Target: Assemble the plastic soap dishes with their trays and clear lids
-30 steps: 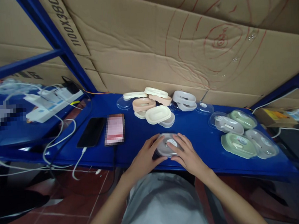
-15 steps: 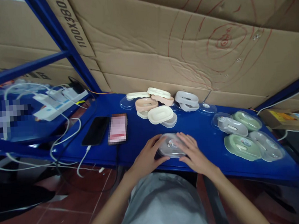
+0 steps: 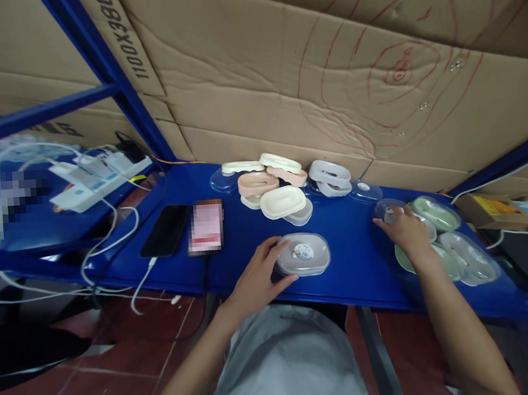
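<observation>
Shows the left hand [image 3: 257, 276] at the near edge of the blue counter [image 3: 352, 257], fingers [image 3: 283, 281] clasped around the left end of the grey lidded case [image 3: 305, 254], thumb on top. Places that case flat on the counter, directly before the body. Shows the right hand [image 3: 404, 232] well apart to the right, fingers [image 3: 387, 225] spread and unclenched, resting on a clear-lidded case [image 3: 384, 208] within a cluster of green and grey cases [image 3: 435, 211]. Includes, against the cardboard wall [image 3: 257, 90], a pile of loose case halves [image 3: 281, 187]; at left, a black phone [image 3: 165, 230].
</observation>
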The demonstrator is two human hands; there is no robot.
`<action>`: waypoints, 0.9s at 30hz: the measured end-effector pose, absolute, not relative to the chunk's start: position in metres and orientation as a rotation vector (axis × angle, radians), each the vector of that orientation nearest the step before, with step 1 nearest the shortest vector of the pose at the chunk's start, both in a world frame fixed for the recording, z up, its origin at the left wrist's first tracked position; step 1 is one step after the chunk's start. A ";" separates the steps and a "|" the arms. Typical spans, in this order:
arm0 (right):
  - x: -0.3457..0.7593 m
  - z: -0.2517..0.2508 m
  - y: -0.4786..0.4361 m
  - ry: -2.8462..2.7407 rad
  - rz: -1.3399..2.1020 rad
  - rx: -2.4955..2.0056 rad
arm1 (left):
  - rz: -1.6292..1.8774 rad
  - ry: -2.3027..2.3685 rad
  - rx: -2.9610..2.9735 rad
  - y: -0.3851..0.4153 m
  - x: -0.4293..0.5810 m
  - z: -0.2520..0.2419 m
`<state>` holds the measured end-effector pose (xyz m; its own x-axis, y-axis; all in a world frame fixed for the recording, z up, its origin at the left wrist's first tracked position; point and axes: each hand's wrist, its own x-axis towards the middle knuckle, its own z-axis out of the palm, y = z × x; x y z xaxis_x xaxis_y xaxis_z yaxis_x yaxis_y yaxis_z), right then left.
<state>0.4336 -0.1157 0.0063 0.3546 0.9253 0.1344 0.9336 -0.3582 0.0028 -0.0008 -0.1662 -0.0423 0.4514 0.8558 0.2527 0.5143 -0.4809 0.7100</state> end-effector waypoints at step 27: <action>0.293 0.008 -0.181 -2.561 0.230 -1.281 | 0.839 1.061 2.110 -0.164 0.008 -0.038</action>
